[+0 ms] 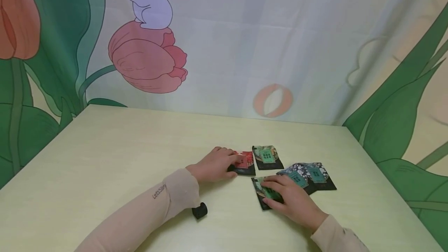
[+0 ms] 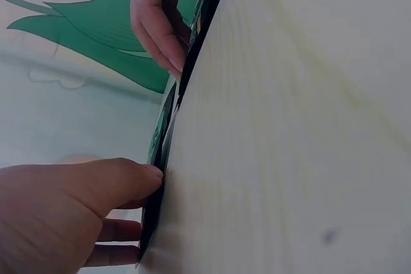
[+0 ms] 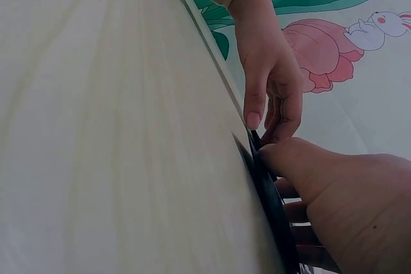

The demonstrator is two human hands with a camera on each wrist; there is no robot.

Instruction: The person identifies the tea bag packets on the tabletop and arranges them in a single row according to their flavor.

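Observation:
On the table at centre, my left hand (image 1: 215, 164) holds a red and black flat packet (image 1: 246, 164) by its left side, thumb at the near edge and fingers over the top. My right hand (image 1: 292, 197) grips a green and black packet (image 1: 258, 194) nearer me, thumb toward its lower part, fingers across its upper part. Another green packet (image 1: 266, 157) lies just behind, right of the red one. Two blue flowered packets, a left one (image 1: 297, 176) and a right one (image 1: 319, 176), overlap beyond my right fingers. Both wrist views show packets edge-on, low against the tabletop.
The pale wooden table (image 1: 105, 158) reaches back to a curtain (image 1: 224, 49) printed with flowers and a rabbit. A small black device (image 1: 200, 210) sits under the left sleeve cuff (image 1: 182, 188).

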